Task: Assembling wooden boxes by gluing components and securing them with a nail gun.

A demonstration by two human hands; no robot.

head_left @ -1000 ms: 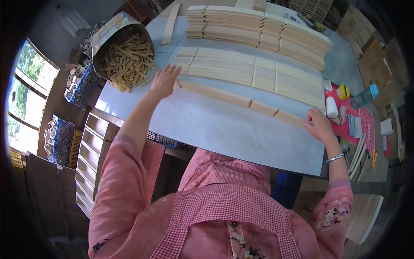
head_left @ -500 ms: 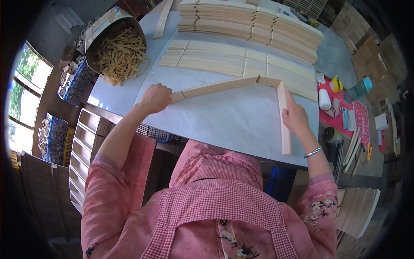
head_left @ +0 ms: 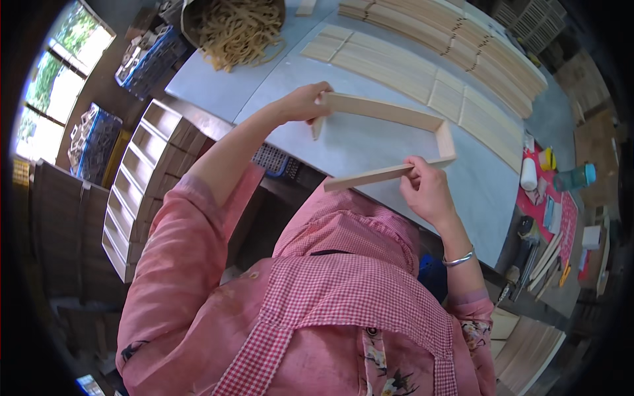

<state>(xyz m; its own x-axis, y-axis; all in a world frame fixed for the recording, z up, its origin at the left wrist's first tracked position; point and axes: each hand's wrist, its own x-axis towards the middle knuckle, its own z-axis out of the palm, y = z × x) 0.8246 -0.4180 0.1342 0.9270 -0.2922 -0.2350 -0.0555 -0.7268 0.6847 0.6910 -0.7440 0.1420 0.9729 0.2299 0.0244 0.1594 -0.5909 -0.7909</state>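
A folded wooden strip is held at the centre of the frame, above the near part of the grey-white bench. It is bent into an unclosed rectangle: one long side is run from the left hand toward the right, a short side is turned down at the right corner, and the second long side is brought back leftward, its free end carried past the bench edge over the lap. A short end piece is angled downward beneath the left hand, and a gap is left between it and that free end. Whether any part of the strip is rested on the bench cannot be told.

The left hand's grip is clamped on the upper left corner of the strip. The right hand's grip is closed on the lower long side, which is pinched between thumb and fingers.

Flat, grooved wooden slats are laid side by side beyond the strip, and a tall stack of notched slats is set behind them, at the upper right. At the upper left, tan bands are spilled from a container onto the bench. At the right of the frame, a white bottle and a blue-capped bottle are placed near a red cloth.
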